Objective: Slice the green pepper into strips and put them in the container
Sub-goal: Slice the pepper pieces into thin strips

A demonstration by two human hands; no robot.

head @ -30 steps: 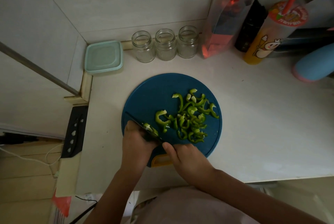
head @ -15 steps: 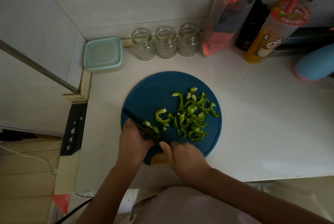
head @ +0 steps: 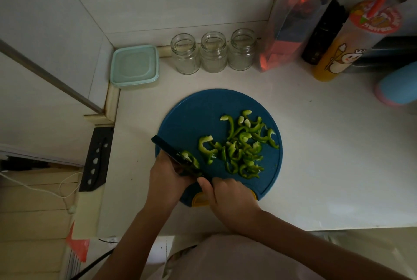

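Observation:
A round blue cutting board (head: 194, 112) lies on the white counter. A heap of green pepper strips (head: 242, 144) covers its right half. My right hand (head: 230, 199) grips the handle of a dark knife (head: 168, 147), whose blade points up-left across the board's near-left part. A pepper piece (head: 190, 159) sits against the blade. My left hand (head: 167, 178) holds that piece just left of the blade, fingers curled. A pale green lidded container (head: 134, 66) stands at the back left, closed.
Three glass jars (head: 213, 52) line the back wall. A clear bag (head: 291, 31), a dark bottle (head: 322, 31), an orange drink cup (head: 352, 42) and a blue bottle (head: 399, 86) crowd the back right. A black knife sheath (head: 97, 157) lies off the counter's left edge.
The knife has shifted slightly; both hands stay at the board's near-left, with the pepper piece still at the blade. The view has edged a little.

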